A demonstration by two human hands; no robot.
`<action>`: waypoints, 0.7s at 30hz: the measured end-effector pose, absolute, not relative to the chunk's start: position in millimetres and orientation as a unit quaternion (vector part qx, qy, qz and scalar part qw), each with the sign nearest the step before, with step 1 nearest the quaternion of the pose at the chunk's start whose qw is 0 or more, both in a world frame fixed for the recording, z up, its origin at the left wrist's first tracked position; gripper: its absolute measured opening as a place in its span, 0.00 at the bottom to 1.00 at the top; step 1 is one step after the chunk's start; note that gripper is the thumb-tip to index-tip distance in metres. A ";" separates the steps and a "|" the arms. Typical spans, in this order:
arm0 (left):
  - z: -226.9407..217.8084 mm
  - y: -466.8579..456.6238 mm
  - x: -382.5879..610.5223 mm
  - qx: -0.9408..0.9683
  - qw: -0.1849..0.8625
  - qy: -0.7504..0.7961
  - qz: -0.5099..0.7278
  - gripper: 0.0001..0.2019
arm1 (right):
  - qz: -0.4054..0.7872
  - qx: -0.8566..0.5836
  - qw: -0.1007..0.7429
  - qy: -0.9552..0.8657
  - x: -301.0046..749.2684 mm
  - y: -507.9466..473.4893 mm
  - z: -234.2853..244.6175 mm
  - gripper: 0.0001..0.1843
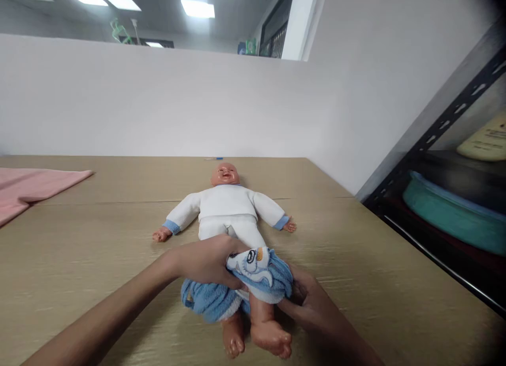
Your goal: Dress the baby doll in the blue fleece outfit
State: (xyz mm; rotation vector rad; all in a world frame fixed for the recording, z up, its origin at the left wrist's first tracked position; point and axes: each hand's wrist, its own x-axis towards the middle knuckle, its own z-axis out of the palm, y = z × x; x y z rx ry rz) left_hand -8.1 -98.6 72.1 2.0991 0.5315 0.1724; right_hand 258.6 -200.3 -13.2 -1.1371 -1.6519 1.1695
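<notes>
A baby doll (227,203) in a white long-sleeved top with blue cuffs lies on its back on the table, head away from me. Blue and white terry pants (209,300) with an embroidered face are bunched round its lower legs, and both bare feet stick out toward me. My left hand (215,260) grips the bunched pants from the inner side of the leg on the right, fingers partly hidden. At the outer side of that same leg, my right hand (304,297) is closed on the cloth, its fingertips partly behind it.
The wooden table (118,213) meets a white wall (158,102) at the back. A pink cloth (39,187) lies at the far left. On the right stands a dark metal shelf (419,250) holding a teal basin (454,213). A small blue-tipped item (217,158) lies behind the doll's head.
</notes>
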 end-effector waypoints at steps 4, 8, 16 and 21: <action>74.1 -104.7 -10.1 0.901 0.372 0.195 0.104 0.21 | 0.374 -0.465 0.274 -0.754 277.9 -190.7 14.3 0.34; 75.0 -122.1 -30.1 0.907 0.295 0.268 0.136 0.30 | 0.359 -0.469 0.223 -0.775 290.8 -192.7 36.7 0.34; 48.9 -135.5 -57.5 0.837 0.364 0.334 0.236 0.13 | 0.533 -0.396 0.311 -0.680 280.3 -151.0 35.2 0.17; 20.6 -114.0 -54.6 0.726 0.448 0.370 0.366 0.13 | 0.555 -0.384 0.406 -0.616 258.8 -112.3 -0.6 0.24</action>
